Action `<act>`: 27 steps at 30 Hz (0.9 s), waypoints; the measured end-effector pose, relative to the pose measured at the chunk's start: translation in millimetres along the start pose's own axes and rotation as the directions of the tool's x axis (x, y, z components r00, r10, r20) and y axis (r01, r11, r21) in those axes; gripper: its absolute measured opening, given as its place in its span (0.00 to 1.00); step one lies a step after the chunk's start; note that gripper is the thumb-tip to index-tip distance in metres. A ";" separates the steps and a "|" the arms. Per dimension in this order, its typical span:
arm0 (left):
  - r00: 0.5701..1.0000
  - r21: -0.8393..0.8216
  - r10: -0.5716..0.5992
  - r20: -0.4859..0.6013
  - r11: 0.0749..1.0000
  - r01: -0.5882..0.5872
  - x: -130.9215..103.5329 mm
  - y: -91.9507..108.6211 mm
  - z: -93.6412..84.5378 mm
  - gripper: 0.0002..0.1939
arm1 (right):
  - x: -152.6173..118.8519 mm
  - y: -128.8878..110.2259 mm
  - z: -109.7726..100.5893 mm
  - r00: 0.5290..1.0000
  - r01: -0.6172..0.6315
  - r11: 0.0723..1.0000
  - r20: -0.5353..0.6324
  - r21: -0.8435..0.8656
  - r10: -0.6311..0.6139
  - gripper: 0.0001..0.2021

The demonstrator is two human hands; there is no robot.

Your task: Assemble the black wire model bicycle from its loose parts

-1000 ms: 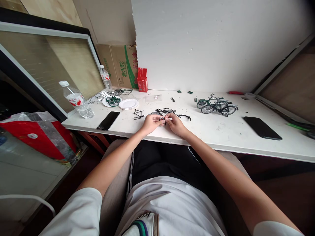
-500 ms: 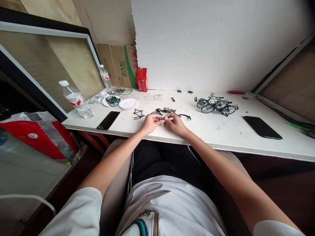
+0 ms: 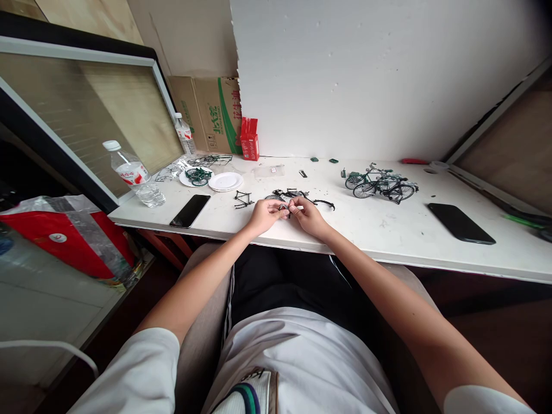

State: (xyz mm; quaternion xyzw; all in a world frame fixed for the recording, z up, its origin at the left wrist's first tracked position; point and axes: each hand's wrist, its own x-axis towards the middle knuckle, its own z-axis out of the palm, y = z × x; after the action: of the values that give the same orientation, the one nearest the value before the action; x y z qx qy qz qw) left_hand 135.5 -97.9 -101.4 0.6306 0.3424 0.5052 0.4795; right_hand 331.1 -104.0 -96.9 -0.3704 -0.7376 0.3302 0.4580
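Near the front edge of the white table, my left hand [image 3: 266,217] and my right hand [image 3: 307,217] meet fingertip to fingertip. Both pinch a small dark part [image 3: 284,207], mostly hidden by the fingers. Just behind them lie black model bicycle parts [image 3: 292,194], including a wheel. A curved black piece [image 3: 324,203] rests right of my right hand. A black frame piece [image 3: 243,199] lies left of my left hand. Assembled model bicycles [image 3: 382,185], green and black, stand together on the right.
Phones lie at the left [image 3: 190,211] and right [image 3: 461,223]. A water bottle [image 3: 138,175] stands at the left edge. Farther back are white paper plates [image 3: 225,181], a green model bicycle [image 3: 198,176] on one plate, a red box [image 3: 249,139] and a cardboard carton [image 3: 211,115].
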 end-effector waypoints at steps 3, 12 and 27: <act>1.000 -0.004 -0.007 0.001 1.000 0.007 0.3 -0.6 0.3 0.25 | -0.4 -1.0 -0.3 1.000 0.011 1.000 0.006 -0.009 -0.011 0.21; 1.000 0.041 0.016 0.000 0.999 -0.016 -1.7 2.3 1.2 0.21 | -1.2 3.8 -0.2 1.000 -0.015 1.000 -0.001 -0.025 0.015 0.19; 0.999 0.094 0.041 -0.008 0.995 -0.040 -4.5 5.2 2.6 0.16 | -2.0 -0.6 -2.3 0.997 -0.080 0.996 0.013 0.023 0.080 0.20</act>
State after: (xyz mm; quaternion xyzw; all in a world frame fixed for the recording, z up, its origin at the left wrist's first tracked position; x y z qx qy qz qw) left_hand 136.6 -104.3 -97.9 0.6567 0.3555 0.5012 0.4372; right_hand 333.7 -105.7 -96.5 -0.3921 -0.7210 0.3594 0.4442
